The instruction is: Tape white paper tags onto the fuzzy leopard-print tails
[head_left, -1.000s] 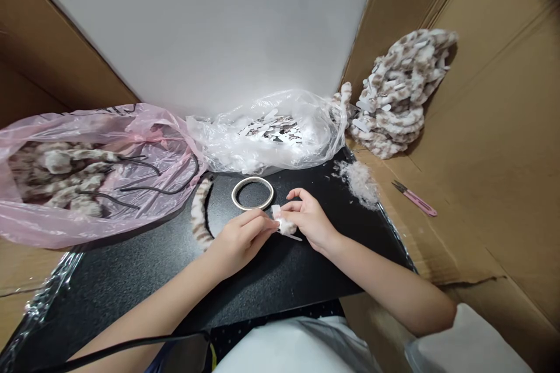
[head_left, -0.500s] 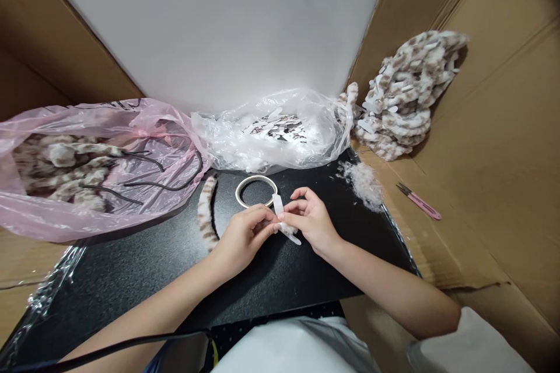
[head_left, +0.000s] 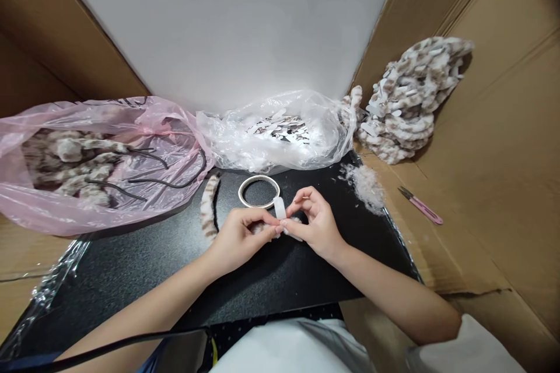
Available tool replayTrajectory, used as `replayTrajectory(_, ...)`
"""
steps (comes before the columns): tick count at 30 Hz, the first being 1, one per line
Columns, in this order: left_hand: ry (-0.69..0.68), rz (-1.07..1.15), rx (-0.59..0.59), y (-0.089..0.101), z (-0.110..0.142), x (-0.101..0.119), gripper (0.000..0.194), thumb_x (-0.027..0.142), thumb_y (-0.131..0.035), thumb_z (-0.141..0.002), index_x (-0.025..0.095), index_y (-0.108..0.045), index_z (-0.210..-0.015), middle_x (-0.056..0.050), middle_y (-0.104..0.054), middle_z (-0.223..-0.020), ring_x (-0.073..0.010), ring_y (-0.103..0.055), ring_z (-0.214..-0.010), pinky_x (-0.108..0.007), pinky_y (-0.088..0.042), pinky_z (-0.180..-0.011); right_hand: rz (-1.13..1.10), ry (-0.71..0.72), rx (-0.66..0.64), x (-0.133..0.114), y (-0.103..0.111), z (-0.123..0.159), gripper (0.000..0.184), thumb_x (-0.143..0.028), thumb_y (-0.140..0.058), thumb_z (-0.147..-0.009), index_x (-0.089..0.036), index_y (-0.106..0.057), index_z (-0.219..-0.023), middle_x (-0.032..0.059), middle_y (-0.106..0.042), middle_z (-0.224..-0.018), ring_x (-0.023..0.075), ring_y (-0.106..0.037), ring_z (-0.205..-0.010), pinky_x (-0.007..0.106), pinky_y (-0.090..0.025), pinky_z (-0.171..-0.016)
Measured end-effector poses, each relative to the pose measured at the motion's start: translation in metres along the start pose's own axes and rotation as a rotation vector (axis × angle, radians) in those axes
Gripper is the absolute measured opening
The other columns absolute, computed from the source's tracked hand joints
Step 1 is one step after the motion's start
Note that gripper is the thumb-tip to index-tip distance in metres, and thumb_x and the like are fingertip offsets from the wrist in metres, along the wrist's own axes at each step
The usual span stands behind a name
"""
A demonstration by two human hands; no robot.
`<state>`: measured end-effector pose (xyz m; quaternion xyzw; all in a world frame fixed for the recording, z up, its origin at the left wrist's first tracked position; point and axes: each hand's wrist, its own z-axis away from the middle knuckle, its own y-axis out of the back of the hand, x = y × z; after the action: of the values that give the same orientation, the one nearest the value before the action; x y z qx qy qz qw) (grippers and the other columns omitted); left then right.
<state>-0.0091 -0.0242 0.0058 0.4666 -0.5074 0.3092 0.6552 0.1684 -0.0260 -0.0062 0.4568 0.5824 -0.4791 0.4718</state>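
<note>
Both hands meet over the black table, pinching a small fluffy piece with a white tab [head_left: 279, 208] standing up from it. My left hand [head_left: 245, 239] has thumb and forefinger closed on the piece; some pale fur shows beneath those fingers. My right hand [head_left: 315, 224] presses thumb against fingers at the base of the tab, and more fur with a second white strip [head_left: 294, 236] pokes out below it. The fingers hide most of the piece. Just beyond lies a roll of tape [head_left: 240, 192]. A striped plush tail [head_left: 209, 207] rests left of my left hand.
A pink plastic bag [head_left: 175, 201] with furry pieces and dark cords lies left. Behind the tape sits a clear bag [head_left: 234, 148] of white cut pieces. To the right are a plush heap [head_left: 406, 99], loose fluff [head_left: 365, 186] and pink thread snips [head_left: 422, 207] on cardboard.
The fingers of both hands have shifted slightly around the fluffy piece, and the lower white strip is now more covered. The whole view has moved a little.
</note>
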Motion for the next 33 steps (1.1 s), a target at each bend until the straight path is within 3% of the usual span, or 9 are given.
replayTrajectory(11, -0.098, -0.087, 0.054, -0.0022, 0.0010, 0.0017, 0.024, 0.036, -0.067, -0.081, 0.012, -0.072, -0.079, -0.003, -0.066, -0.059, -0.0091, -0.048, -0.048, -0.020, -0.033, -0.046, 0.007, 0.041, 0.048, -0.0025, -0.0011, 0.0008, 0.037, -0.022, -0.079, -0.065, -0.024, -0.046, -0.082, -0.0047, -0.062, -0.071, 0.0149, -0.063, -0.071, 0.030, -0.049, -0.073)
replayTrajectory(18, -0.265, -0.231, 0.049, 0.0013, -0.0002, 0.0023, 0.014, 0.026, -0.065, -0.083, 0.014, -0.068, -0.076, 0.001, -0.063, -0.059, -0.0064, -0.041, -0.047, -0.019, -0.031, -0.047, -0.224, -0.187, 0.087, -0.0010, -0.0046, -0.0026, 0.044, -0.021, -0.081, -0.059, -0.023, -0.042, -0.081, -0.0069, -0.065, -0.067, 0.0102, -0.057, -0.057, 0.024, -0.046, -0.057)
replayTrajectory(21, -0.293, -0.252, 0.031, 0.0027, -0.0012, 0.0022, 0.013, 0.024, -0.063, -0.083, 0.014, -0.069, -0.077, 0.000, -0.064, -0.061, -0.0069, -0.043, -0.048, -0.019, -0.033, -0.049, -0.261, -0.218, 0.098, -0.0023, -0.0054, -0.0026, 0.045, -0.019, -0.081, -0.058, -0.023, -0.042, -0.081, -0.0072, -0.066, -0.066, 0.0091, -0.055, -0.054, 0.022, -0.044, -0.054)
replayTrajectory(28, -0.111, -0.137, -0.029, 0.0025, -0.0032, 0.0003, 0.023, 0.034, -0.062, -0.085, 0.013, -0.067, -0.076, -0.003, -0.066, -0.066, -0.0106, -0.051, -0.056, -0.021, -0.035, -0.052, -0.135, -0.124, 0.100, -0.0015, -0.0044, -0.0005, 0.041, -0.020, -0.079, -0.062, -0.023, -0.043, -0.080, -0.0059, -0.066, -0.068, 0.0123, -0.060, -0.061, 0.026, -0.048, -0.063)
replayTrajectory(33, 0.039, 0.095, 0.020, -0.0015, -0.0055, -0.0067, 0.026, 0.035, -0.070, -0.078, 0.014, -0.056, -0.070, 0.001, -0.060, -0.063, -0.0100, -0.051, -0.056, -0.020, -0.037, -0.053, 0.001, 0.010, 0.068, -0.0040, -0.0053, 0.0032, 0.037, -0.017, -0.078, -0.064, -0.024, -0.045, -0.080, -0.0050, -0.063, -0.070, 0.0149, -0.063, -0.070, 0.029, -0.049, -0.072)
